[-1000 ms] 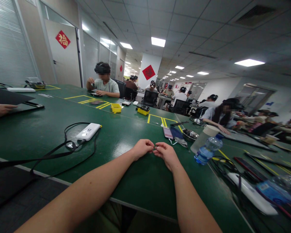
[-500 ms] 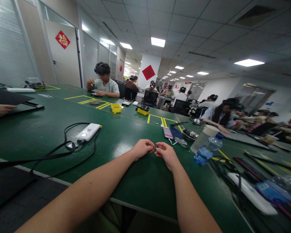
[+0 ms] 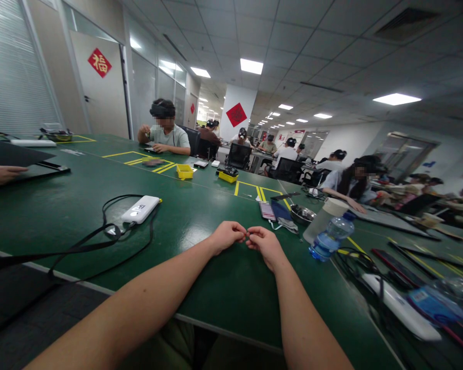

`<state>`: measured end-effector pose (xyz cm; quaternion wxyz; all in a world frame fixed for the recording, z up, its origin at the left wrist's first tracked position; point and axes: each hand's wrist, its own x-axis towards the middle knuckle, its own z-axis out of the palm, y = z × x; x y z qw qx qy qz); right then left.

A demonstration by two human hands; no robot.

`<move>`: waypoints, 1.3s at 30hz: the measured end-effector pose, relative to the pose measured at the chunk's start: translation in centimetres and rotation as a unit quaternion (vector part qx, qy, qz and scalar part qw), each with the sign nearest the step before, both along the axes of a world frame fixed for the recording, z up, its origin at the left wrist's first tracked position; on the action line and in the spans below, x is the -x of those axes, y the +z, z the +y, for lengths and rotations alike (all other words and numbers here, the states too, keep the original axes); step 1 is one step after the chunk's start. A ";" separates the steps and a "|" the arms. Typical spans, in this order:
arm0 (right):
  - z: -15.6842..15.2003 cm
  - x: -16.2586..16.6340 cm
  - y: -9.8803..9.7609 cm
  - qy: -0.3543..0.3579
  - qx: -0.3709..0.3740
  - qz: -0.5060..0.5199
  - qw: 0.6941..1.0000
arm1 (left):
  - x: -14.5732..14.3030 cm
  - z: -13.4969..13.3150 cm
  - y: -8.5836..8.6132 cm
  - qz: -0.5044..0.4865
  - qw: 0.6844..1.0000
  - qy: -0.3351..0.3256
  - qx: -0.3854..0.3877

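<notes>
Noted little change since a second ago, suggesting continued fine fingertip handling. Found left hand (image 3: 227, 238) and right hand (image 3: 265, 244) curled above green table (image 3: 239, 293), with tips nearly meeting. Cannot tell if fully closed or gripping; would place any small piece between tips, hidden.

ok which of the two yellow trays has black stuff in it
The yellow tray on the right: black things show above its rim, while none show in the yellow tray on the left.
</notes>
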<state>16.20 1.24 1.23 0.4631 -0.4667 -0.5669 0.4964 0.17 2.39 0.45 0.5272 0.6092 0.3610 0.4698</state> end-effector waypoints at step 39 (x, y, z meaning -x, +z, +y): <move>0.0 0.0 -0.1 0.006 0.003 0.001 1.000 | 0.2 0.0 0.1 -0.011 1.000 -0.017 0.003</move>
